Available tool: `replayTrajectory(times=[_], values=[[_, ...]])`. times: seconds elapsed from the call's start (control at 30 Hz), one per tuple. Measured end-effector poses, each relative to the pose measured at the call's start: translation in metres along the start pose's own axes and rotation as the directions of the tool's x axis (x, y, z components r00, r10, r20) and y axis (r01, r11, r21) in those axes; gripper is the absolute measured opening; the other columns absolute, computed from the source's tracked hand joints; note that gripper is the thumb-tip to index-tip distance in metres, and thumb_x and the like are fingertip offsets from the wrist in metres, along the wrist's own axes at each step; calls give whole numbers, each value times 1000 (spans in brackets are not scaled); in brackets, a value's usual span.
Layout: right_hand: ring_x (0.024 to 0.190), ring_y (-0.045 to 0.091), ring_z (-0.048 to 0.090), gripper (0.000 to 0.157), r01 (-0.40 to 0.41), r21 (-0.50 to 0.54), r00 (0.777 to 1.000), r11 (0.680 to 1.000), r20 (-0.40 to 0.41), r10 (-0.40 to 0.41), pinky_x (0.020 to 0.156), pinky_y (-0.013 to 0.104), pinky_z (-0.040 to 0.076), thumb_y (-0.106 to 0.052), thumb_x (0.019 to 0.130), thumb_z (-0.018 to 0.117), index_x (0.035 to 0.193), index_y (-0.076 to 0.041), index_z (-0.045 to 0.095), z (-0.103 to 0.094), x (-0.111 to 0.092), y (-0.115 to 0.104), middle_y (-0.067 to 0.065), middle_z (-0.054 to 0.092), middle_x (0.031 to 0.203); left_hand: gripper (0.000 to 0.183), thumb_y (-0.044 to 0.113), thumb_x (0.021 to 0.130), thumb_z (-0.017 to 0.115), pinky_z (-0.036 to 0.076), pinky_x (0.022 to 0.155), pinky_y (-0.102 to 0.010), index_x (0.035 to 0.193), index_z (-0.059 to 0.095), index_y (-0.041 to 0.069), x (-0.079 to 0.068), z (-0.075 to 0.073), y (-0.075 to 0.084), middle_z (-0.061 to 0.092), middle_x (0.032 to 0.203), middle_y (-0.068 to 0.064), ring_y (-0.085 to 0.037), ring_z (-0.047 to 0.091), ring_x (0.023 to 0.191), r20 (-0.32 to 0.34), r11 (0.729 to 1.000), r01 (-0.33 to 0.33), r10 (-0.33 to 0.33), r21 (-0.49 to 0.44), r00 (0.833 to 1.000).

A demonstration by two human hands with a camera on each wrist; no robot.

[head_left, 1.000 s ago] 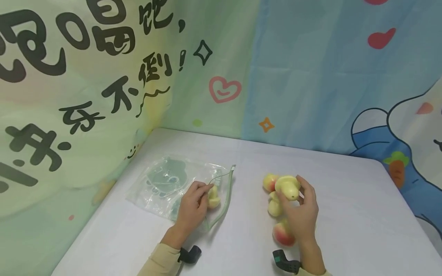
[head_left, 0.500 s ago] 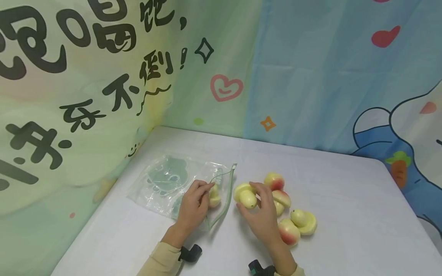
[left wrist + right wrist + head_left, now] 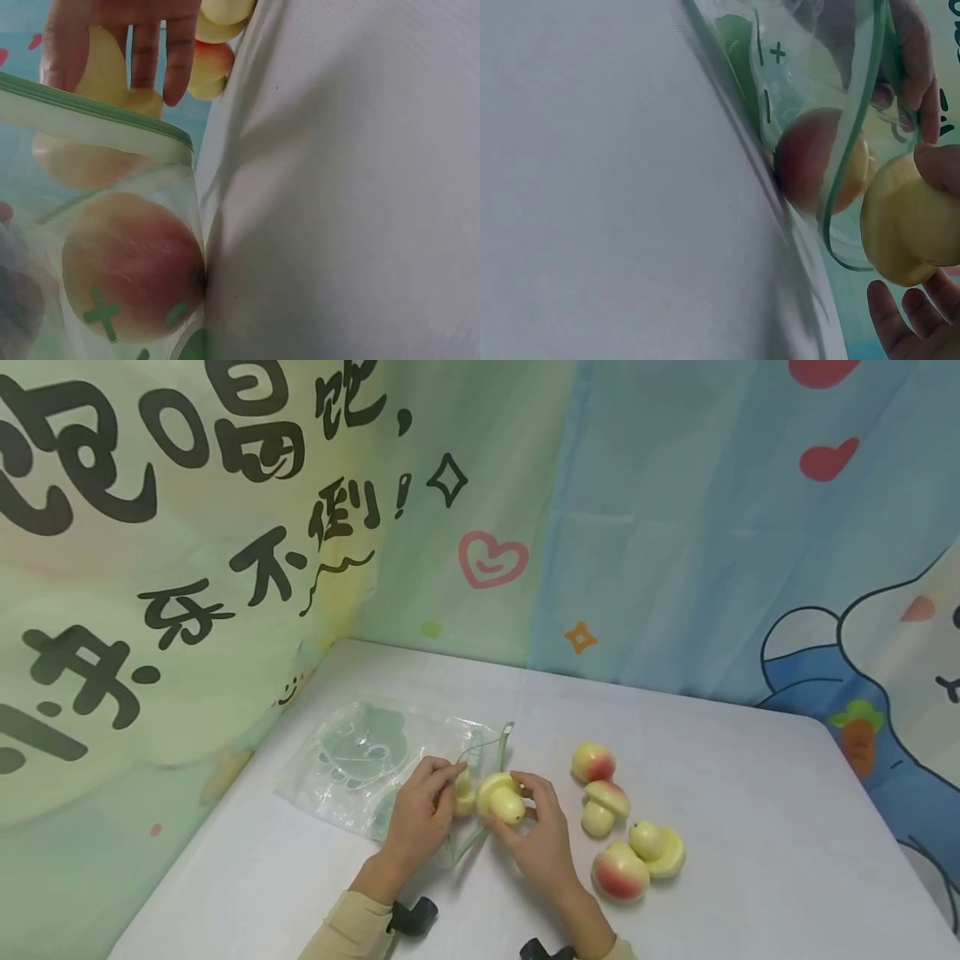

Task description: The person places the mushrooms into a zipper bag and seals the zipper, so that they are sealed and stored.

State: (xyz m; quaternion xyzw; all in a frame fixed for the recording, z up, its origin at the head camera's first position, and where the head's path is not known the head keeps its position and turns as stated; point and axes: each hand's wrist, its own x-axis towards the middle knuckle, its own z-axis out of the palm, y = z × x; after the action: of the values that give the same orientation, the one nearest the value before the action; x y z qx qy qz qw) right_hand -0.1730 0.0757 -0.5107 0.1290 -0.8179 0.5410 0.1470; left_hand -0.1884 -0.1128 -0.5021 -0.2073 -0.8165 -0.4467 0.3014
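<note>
My left hand (image 3: 422, 806) grips the open mouth of a clear zip bag (image 3: 352, 760) with a green seal strip, at the left of the table. A pale yellow toy mushroom (image 3: 501, 799) is in my right hand (image 3: 542, 843), held between thumb and fingers at the bag's mouth. Inside the bag lies a red-and-yellow mushroom (image 3: 810, 161), its cap seen through the plastic. In the right wrist view the held mushroom (image 3: 904, 217) sits just outside the green seal strip (image 3: 851, 135). Part of the left hand's grip is hidden by the bag.
Several toy mushrooms stand or lie to the right: one at the back (image 3: 593, 762), one upright (image 3: 604, 807), one tipped over (image 3: 660, 848) and one nearest me (image 3: 620, 872). A printed cloth (image 3: 675, 527) hangs behind the white table (image 3: 750, 827).
My right hand has carried the pale mushroom leftward from the group to the bag's mouth. My left hand has kept its hold on the bag.
</note>
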Motion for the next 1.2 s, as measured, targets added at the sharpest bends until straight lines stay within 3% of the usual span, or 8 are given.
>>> replayTrajectory(times=[0.27, 0.4, 0.5, 0.6, 0.77, 1.03, 1.2], values=[[107, 25, 57, 66, 4, 36, 1000, 999, -19, -3, 81, 36, 55, -9, 73, 85, 131, -5, 54, 9, 5, 3, 9, 57, 126, 27, -8, 86, 54, 42, 55, -13, 107, 71, -3, 1, 0, -1, 58, 95, -5, -5, 47, 67, -20, 999, -49, 48, -7, 999], [108, 33, 58, 62, 22, 44, 1000, 999, -8, -21, 82, 41, 55, -3, 75, 81, 130, 1, 53, 11, 5, -10, 17, 56, 126, 28, -8, 86, 54, 40, 56, -11, 108, 71, -2, 0, 0, -2, 58, 95, -4, -6, 48, 67, -13, 999, -41, 41, -15, 999], [109, 33, 58, 61, 11, 39, 1000, 999, 13, -12, 83, 42, 55, -1, 76, 81, 130, 0, 53, 16, 6, -8, 17, 56, 127, 29, -9, 85, 55, 41, 57, -11, 108, 71, -2, -1, 0, -2, 58, 95, -4, -6, 48, 68, -10, 999, -40, 40, -11, 999], [110, 27, 60, 60, -5, 32, 1000, 999, 23, 4, 84, 38, 55, -4, 76, 82, 130, -6, 56, 24, 8, 8, 10, 58, 128, 30, -10, 83, 56, 42, 57, -12, 108, 71, -2, -1, 1, -2, 57, 95, -4, -6, 48, 69, -15, 999, -51, 51, -5, 999], [105, 26, 62, 55, -6, 27, 999, 1000, 43, 4, 84, 37, 54, -3, 76, 79, 127, -4, 58, 29, 9, 6, 10, 61, 122, 30, -11, 84, 56, 42, 56, -13, 109, 71, -2, -1, 1, -2, 58, 96, -3, -5, 48, 69, -17, 998, -52, 52, -18, 998], [111, 24, 59, 54, -31, 52, 997, 998, 75, 27, 87, 33, 53, -2, 77, 79, 127, -6, 59, 39, 12, 6, 9, 61, 123, 29, -8, 86, 55, 41, 57, -12, 109, 71, -1, 0, 1, 1, 58, 97, -3, -6, 48, 70, 0, 999, -29, 29, -14, 1000], [112, 30, 60, 52, -28, 97, 995, 995, 103, 18, 86, 36, 54, -8, 80, 78, 128, -4, 58, 45, 13, 9, 13, 61, 124, 29, -8, 86, 55, 44, 63, -14, 109, 71, -1, -1, 1, 1, 58, 98, -4, -8, 51, 75, -4, 999, -40, 40, -5, 999]])
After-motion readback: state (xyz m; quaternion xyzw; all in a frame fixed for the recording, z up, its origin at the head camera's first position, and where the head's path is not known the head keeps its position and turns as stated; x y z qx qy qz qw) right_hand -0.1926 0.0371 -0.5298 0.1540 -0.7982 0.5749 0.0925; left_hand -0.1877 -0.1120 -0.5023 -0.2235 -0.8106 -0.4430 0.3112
